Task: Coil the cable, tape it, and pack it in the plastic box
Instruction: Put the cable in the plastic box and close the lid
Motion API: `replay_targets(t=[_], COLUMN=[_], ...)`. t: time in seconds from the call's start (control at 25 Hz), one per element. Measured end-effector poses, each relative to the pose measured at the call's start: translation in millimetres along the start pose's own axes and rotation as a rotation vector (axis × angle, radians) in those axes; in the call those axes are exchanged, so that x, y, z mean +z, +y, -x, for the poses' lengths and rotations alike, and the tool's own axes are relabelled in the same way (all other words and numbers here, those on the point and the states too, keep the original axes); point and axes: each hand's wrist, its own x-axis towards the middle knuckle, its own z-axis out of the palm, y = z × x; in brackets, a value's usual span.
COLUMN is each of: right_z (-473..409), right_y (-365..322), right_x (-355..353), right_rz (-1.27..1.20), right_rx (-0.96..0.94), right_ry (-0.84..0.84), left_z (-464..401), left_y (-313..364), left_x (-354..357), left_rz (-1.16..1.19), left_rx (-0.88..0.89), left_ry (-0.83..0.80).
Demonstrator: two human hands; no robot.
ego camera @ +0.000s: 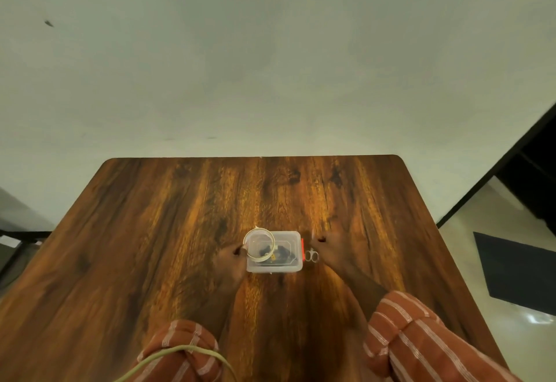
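Left hand (230, 262) resting on the wooden table (150, 246), fingers curled around the tape roll (259, 245) at the plastic box's (275, 265) left end. Roll propped on the lid, box sitting mid-table, well off every edge. Dark coiled cable (278, 253) inside, seen through the clear lid; red latch (302, 249) on the right end. Small scissors (312, 255) just beside that. Right hand (329, 250) loosely curled next to them, touching or not, couldn't tell.

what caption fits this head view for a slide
Left hand and right hand flank a plastic box topped with a tape roll.
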Motion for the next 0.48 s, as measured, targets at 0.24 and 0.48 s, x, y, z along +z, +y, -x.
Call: replay_targets(t=[0.24, 0.48], right_z=[-16.0, -5.0], right_y=[-33.4, -23.8], right_x=[39.5, 48.8], right_rz=[0.086, -0.004], right_rx=[-0.071, 0.053], right_ry=[-0.129, 0.133], left_z=[1.3, -2.5], left_y=[1.2, 4.5], left_x=[-0.8, -3.3], left_rz=[-0.006, 0.004], left_rx=[0.031, -0.040], left_ry=[-0.034, 0.003])
